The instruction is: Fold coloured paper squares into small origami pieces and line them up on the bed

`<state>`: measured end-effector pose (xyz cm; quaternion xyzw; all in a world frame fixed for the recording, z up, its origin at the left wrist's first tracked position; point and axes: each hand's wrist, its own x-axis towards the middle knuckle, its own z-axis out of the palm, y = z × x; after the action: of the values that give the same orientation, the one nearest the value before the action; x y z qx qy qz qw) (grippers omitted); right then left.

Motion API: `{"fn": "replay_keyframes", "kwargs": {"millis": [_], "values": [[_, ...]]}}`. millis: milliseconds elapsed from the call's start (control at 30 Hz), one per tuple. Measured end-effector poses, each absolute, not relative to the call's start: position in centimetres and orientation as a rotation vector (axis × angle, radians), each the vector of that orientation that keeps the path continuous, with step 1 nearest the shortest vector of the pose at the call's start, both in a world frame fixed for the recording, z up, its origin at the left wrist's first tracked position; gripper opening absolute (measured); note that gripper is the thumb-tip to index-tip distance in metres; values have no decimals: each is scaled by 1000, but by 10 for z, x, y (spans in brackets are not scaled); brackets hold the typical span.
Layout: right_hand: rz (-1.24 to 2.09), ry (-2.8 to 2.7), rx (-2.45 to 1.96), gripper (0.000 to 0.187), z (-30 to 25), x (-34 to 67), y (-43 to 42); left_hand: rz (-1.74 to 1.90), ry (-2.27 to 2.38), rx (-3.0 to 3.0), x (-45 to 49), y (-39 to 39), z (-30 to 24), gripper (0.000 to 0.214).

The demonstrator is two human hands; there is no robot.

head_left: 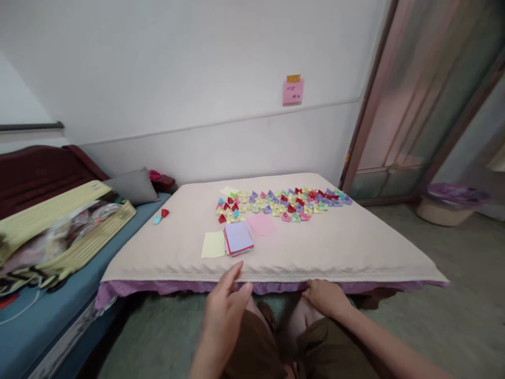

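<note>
My left hand (224, 305) is raised in front of the table's near edge, its fingers stretched out and nothing in it. Resting on my right knee, my right hand (326, 297) is draped with its fingers loose and holds nothing visible. Just beyond the left hand lies a stack of square coloured paper (239, 238), purple on top. To its left is a pale yellow sheet (213, 245), and to its right a pink sheet (262, 225). Farther back, many small folded paper pieces (282, 202) in red, yellow, purple, pink, green and blue spread across the cloth.
A cream cloth (335, 247) covers the low table. Near its left side lie a small red folded piece (164, 212) and a blue one (157, 219). A sofa (79, 273) with a grey cushion (136, 187) stands left. A lined bin (445, 210) is at right.
</note>
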<state>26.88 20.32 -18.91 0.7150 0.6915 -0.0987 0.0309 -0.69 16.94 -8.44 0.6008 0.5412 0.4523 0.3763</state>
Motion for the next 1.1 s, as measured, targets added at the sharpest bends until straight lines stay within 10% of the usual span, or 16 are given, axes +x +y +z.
{"fn": "replay_keyframes", "kwargs": {"millis": [433,667,1100], "values": [[-82,2817,1615,17,-139,170,275,433,2022,2196,1,184,-176,26],[117,2941,1661,53,-172,105,353,525,2027,2137,-1,188,-182,18],[286,3141,1460,22,-208,108,363,518,2027,2072,-2,193,-193,19]]}}
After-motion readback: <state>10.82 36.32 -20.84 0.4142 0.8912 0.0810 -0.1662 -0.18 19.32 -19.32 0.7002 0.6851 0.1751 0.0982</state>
